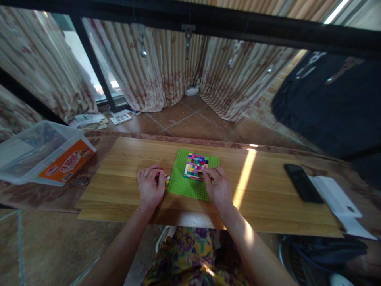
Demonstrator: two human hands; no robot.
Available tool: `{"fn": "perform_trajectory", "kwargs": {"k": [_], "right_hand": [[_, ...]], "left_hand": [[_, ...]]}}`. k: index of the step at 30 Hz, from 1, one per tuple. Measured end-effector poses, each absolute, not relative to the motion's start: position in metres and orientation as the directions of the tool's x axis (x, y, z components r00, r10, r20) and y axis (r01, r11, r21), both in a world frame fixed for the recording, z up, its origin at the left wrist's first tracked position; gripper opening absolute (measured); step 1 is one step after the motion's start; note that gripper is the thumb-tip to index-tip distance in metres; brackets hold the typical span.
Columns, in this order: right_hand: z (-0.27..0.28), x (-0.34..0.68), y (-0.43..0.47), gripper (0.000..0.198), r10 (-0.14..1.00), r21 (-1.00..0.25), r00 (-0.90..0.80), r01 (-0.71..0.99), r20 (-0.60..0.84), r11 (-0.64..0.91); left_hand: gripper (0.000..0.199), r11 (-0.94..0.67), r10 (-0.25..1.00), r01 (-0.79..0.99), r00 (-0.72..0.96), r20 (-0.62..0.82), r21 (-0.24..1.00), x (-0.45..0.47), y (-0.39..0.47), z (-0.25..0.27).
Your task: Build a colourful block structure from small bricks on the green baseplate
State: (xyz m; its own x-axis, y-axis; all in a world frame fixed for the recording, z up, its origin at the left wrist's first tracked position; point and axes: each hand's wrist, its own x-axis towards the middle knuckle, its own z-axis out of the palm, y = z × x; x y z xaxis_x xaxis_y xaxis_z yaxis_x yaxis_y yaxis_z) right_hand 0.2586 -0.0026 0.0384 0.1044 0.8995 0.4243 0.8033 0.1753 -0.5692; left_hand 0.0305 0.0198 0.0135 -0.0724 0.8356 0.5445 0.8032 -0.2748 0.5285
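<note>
A green studded baseplate (177, 183) lies on the wooden board, bearing a multicoloured block of small toy bricks (195, 165) packed in several rows. At the block's right side, my right hand (219, 186) is closed, thumb and finger pinched together against its edge; whatever they pinch is too small to make out. Left of the baseplate, my left hand (151, 187) curls over loose toy bricks (167, 180), with red pieces showing between thumb and fingers. The palm hides part of that pile.
A clear plastic bin (32, 139) with an orange label stands at the left. A black phone (303, 183) lies on the right of the wooden board (268, 206), beside a white tray (336, 194). A dark metal bar (119, 16) crosses above; curtains hang behind.
</note>
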Motion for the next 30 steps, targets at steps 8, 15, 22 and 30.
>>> {"fn": "perform_trajectory", "kwargs": {"k": [8,15,22,30], "right_hand": [[0.035,0.264,-0.005,0.026,0.923,-0.608,0.054,0.767,0.381,0.206],[0.039,0.28,-0.023,0.03,0.9,-0.685,0.133,0.696,0.415,0.214],[0.015,0.331,-0.051,0.025,0.87,-0.67,0.268,0.737,0.414,0.092],[-0.004,0.365,-0.07,0.026,0.881,-0.616,0.273,0.787,0.387,0.027]], "left_hand": [[0.021,-0.294,0.819,0.812,-0.059,0.571,0.505,0.028,0.02,0.012],[0.02,-0.36,0.813,0.818,0.04,0.581,0.449,0.028,0.017,0.022],[0.017,-0.437,0.82,0.775,0.134,0.556,0.457,0.04,0.018,0.041],[0.013,-0.52,0.835,0.774,0.372,0.405,0.361,0.079,0.022,0.061]]}}
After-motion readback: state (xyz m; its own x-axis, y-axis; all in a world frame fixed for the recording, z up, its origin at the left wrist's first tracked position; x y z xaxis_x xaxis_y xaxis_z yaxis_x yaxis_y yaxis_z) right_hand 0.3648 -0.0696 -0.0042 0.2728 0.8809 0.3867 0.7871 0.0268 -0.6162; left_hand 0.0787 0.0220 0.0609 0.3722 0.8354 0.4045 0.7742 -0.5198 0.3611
